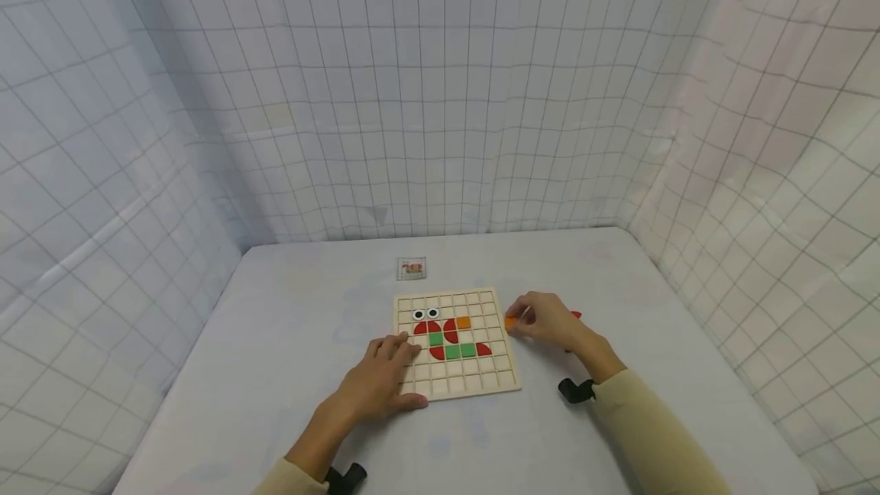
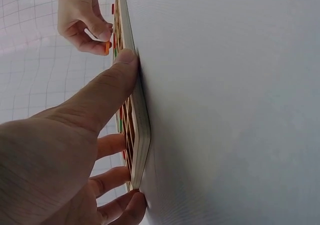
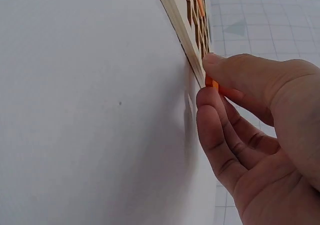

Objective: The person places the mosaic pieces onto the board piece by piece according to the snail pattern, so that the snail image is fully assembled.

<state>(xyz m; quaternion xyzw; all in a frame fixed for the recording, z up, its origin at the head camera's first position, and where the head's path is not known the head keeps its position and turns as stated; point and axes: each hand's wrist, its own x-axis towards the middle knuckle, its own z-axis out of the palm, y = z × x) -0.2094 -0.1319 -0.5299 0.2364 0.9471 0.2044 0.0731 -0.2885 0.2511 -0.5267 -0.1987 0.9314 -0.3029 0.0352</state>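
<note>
A pale wooden grid board (image 1: 457, 385) lies on the white table, bearing two eye pieces (image 1: 432, 313), red curved pieces (image 1: 450, 331), green square tiles (image 1: 451, 352) and one orange square tile (image 1: 464, 322). My left hand (image 1: 378, 376) rests on its near left corner, thumb along the front edge, fingers spread over the left side. Just off the board's right edge, my right hand (image 1: 546, 319) pinches a second orange tile (image 3: 212, 83) between thumb and fingertips. In the left wrist view this held tile (image 2: 107, 47) shows edge-on.
Behind the board lies a small picture card (image 1: 411, 268) with a red and green figure on a grid. Red pieces (image 1: 576, 315) lie on the table, partly hidden behind my right hand. Grid-patterned white cloth (image 1: 440, 98) hangs at the back and both sides.
</note>
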